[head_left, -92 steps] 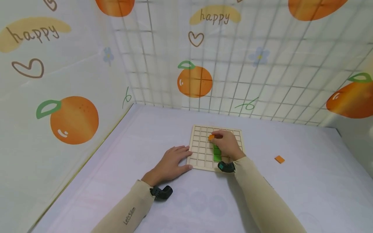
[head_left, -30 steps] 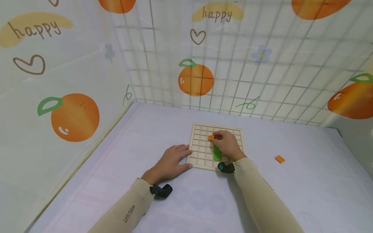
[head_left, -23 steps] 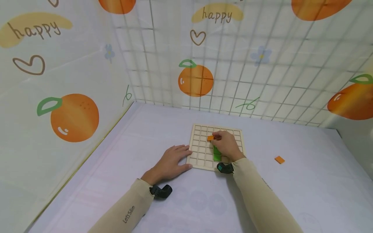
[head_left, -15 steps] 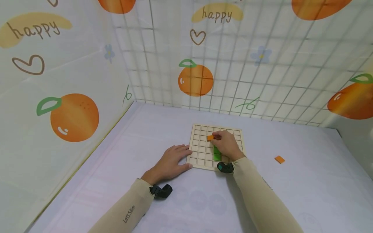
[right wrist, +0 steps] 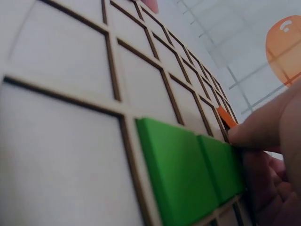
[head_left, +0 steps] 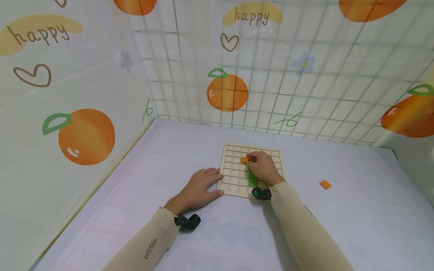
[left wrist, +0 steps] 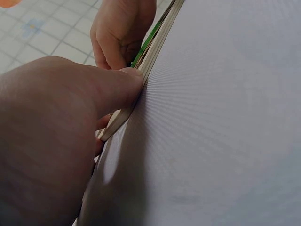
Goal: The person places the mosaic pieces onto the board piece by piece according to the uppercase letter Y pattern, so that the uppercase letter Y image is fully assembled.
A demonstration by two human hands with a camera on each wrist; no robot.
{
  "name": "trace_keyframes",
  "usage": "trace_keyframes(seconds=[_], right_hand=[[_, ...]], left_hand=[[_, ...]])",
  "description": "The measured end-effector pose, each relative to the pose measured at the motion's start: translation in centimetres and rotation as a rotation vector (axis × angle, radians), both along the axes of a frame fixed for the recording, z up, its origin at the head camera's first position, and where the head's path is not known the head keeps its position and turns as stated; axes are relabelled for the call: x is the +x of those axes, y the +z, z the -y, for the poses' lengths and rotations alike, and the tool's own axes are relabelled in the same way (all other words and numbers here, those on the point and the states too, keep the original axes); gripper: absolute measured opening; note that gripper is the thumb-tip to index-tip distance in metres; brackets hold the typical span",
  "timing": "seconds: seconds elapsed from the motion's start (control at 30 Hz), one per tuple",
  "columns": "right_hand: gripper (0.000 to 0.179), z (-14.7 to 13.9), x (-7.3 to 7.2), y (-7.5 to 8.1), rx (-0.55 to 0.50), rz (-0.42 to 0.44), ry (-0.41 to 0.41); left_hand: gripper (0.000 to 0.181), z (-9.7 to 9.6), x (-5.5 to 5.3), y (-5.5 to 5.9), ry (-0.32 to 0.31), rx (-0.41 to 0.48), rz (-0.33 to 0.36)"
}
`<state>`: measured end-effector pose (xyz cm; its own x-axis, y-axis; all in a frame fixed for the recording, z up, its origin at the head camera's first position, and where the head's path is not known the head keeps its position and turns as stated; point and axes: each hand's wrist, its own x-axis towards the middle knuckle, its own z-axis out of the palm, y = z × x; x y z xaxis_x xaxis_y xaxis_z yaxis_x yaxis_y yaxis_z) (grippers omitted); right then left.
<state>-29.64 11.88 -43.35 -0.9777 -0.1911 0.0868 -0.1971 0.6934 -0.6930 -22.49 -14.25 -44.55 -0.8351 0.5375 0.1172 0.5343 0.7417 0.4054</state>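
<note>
My right hand (head_left: 264,165) pinches a small square orange tile (head_left: 244,160) over the upper middle of a pale wooden grid board (head_left: 234,195). In the right wrist view the edge of this orange tile (right wrist: 226,116) shows at the thumb and fingertips, just beyond two green tiles. Those green tiles, the nearer one (right wrist: 176,174) and the farther one (right wrist: 225,167), fill neighbouring cells in one column. My left hand (head_left: 200,189) rests at the board's near left corner, fingers extended over the left edge; its thumb (left wrist: 122,84) presses the board's rim in the left wrist view.
A loose orange tile (head_left: 325,184) lies on the white tabletop (head_left: 366,210), to the right of the board. Behind and at the left stand walls covered with printed sheets of oranges and hearts, a wire grid (head_left: 305,94) showing through the back one.
The pinched orange tile and my right hand have shifted very slightly left over the board. My left hand, the board and the loose orange tile stay where they were.
</note>
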Motion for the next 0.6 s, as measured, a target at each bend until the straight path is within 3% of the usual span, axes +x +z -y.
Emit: trace_keyframes(seconds=[0.6], right_hand=[[0.037, -0.13, 0.38, -0.19, -0.049, 0.005, -0.019]], left_hand=[[0.056, -0.04, 0.18, 0.07, 0.001, 0.012, -0.005]])
